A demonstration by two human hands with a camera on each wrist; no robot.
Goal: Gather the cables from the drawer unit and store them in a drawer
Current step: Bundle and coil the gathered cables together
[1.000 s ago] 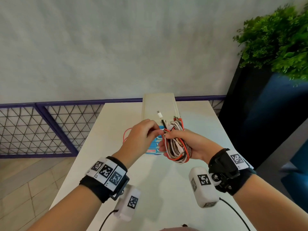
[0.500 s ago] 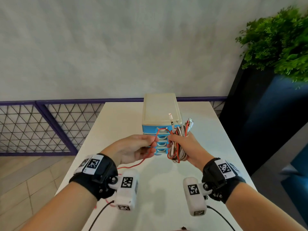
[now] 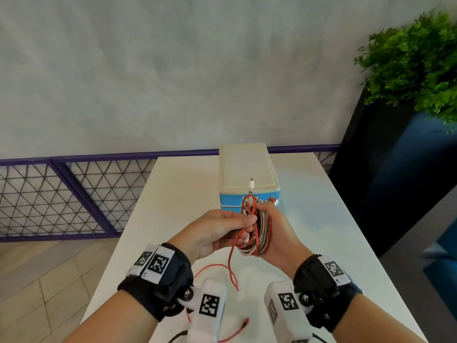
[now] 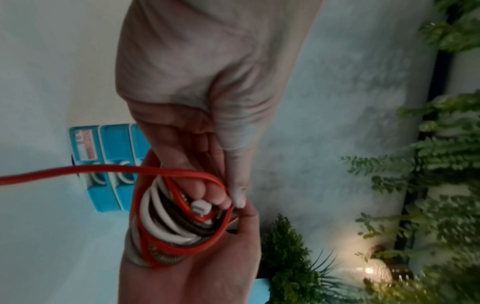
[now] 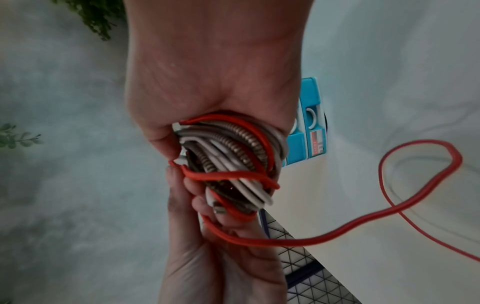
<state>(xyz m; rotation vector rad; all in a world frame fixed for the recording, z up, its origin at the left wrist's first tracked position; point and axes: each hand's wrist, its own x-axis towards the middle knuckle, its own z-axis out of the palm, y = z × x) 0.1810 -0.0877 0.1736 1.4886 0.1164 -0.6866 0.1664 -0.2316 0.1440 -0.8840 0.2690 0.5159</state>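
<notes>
The right hand (image 3: 277, 233) grasps the cable bundle (image 3: 259, 229) at six o'clock from the drawer unit (image 3: 247, 169). The left hand (image 3: 217, 231) pinches the red cable (image 5: 389, 216); only the left wrist view shows a white plug (image 4: 201, 207) inside.

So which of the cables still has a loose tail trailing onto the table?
The thin red cable: its free end hangs onto the white table, unlike the white and braided cables coiled in the right hand.

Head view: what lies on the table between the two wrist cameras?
The loose tail of the red cable hangs from the cable bundle and trails across the white table there; its plug end rests near the front edge.
</notes>
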